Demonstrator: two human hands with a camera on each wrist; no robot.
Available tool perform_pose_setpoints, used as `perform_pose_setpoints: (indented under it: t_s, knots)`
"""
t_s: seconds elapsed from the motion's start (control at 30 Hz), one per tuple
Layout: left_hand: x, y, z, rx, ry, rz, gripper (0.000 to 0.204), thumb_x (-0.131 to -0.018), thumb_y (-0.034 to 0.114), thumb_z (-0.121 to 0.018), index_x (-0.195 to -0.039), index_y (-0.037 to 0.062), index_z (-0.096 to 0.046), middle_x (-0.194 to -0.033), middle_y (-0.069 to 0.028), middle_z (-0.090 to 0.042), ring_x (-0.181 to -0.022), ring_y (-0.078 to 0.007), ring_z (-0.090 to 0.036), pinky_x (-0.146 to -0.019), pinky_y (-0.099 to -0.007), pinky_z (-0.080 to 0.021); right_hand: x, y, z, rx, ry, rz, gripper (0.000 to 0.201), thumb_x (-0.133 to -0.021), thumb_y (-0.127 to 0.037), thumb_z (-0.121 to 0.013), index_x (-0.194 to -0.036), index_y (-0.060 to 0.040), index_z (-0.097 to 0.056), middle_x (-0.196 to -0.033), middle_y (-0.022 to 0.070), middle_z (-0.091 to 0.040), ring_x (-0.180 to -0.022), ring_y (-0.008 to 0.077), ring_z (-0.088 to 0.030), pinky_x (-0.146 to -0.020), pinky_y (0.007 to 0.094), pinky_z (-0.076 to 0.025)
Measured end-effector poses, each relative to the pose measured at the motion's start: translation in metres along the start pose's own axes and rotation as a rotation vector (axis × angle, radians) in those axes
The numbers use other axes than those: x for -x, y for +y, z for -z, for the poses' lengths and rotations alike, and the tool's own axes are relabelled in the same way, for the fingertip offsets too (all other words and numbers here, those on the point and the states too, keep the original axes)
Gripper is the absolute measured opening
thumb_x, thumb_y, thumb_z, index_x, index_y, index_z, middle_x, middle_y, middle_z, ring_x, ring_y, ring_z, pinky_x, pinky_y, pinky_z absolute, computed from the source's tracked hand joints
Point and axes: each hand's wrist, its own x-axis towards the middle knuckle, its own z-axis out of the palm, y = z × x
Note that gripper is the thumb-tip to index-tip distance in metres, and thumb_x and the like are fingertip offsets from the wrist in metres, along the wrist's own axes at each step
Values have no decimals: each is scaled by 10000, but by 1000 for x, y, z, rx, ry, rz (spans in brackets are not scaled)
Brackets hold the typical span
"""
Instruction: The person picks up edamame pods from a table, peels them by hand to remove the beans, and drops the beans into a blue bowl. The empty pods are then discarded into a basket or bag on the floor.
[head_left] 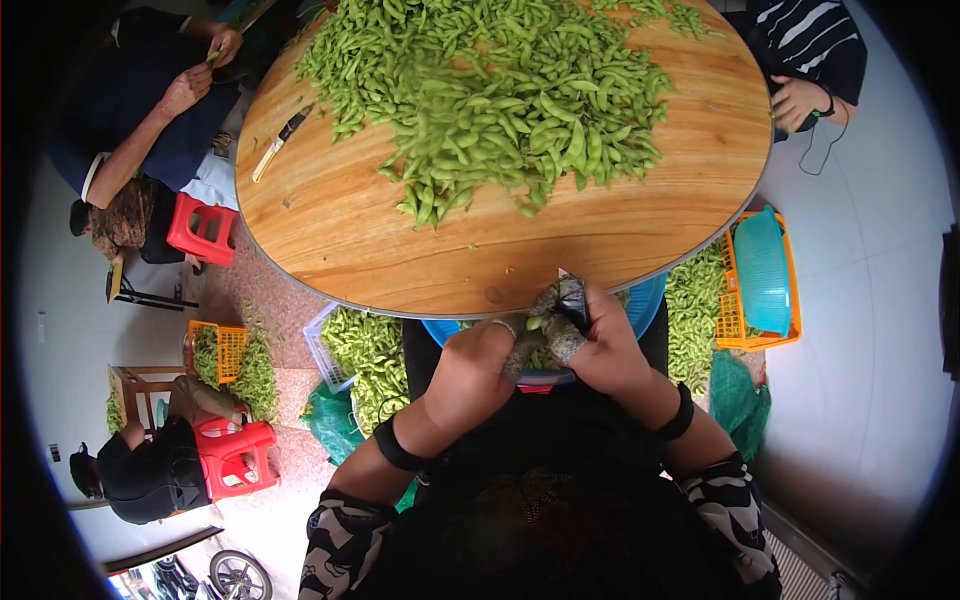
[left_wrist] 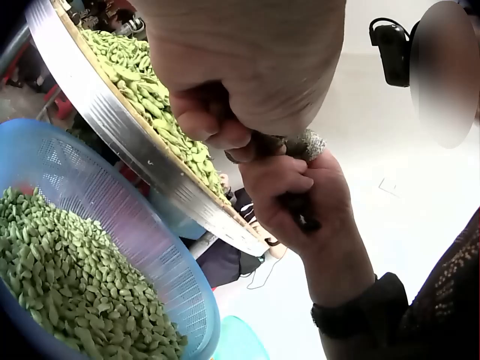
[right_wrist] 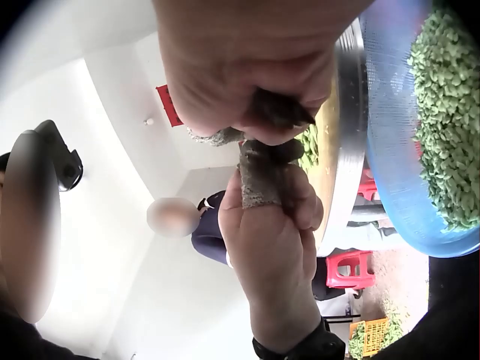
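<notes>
Head view showed both hands meeting just below the near edge of the round wooden desk (head_left: 330, 230), over a blue basket (left_wrist: 161, 262) of cut green pieces. The left hand (head_left: 478, 368) was curled, its fingertips, covered in grey guards, pinching a single green bean pod (head_left: 536, 323) at one end. The right hand (head_left: 602, 350) was closed too, gripping a small dark blade (head_left: 572, 296) with its covered thumb against the same pod. Whether the blade touched the pod could not be told from any view.

The pod looked light and small, with a firm but bendable shell, probably a little fuzzy rather than slick; hard squeezing would likely pop the beans out. Holding it near one tip, between thumb and forefinger, seemed the best way to leave the other end free for the blade. A large heap of pods (head_left: 500, 90) lay farther back on the desk, well apart from the hands.
</notes>
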Motion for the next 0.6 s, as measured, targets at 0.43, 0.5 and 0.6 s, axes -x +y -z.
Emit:
perform_pose_setpoints:
  t_s: [0.43, 0.5, 0.6]
  knots:
    - [0, -12, 4, 1345, -276, 684, 139, -955, 121, -516, -1010, 19, -593, -746, -19, -554, -638, -113, -498, -558, -258, -398, 10, 16, 15, -149, 5, -185, 264, -851, -54, -666, -1089, -12, -558, -956, 16, -626, -878, 78, -572, -787, 255, -483]
    - [1, -12, -1, 946, -230, 561, 122, -938, 89, -531, -1009, 11, -593, -752, -40, -574, -652, -131, -526, -574, -269, -419, 8, 15, 21, -10, 65, -145, 248, -866, -54, -661, -1092, -12, -570, -962, 14, -642, -887, 79, -583, -789, 268, -494]
    - [-1, -11, -6, 628, -119, 324, 117, -880, 46, -599, -981, -11, -585, -778, -118, -610, -687, -218, -595, -606, -315, -459, 7, 0, 12, 260, 160, 74, 238, -825, -104, -712, -1016, -10, -605, -894, 75, -671, -795, 146, -641, -718, 286, -510]
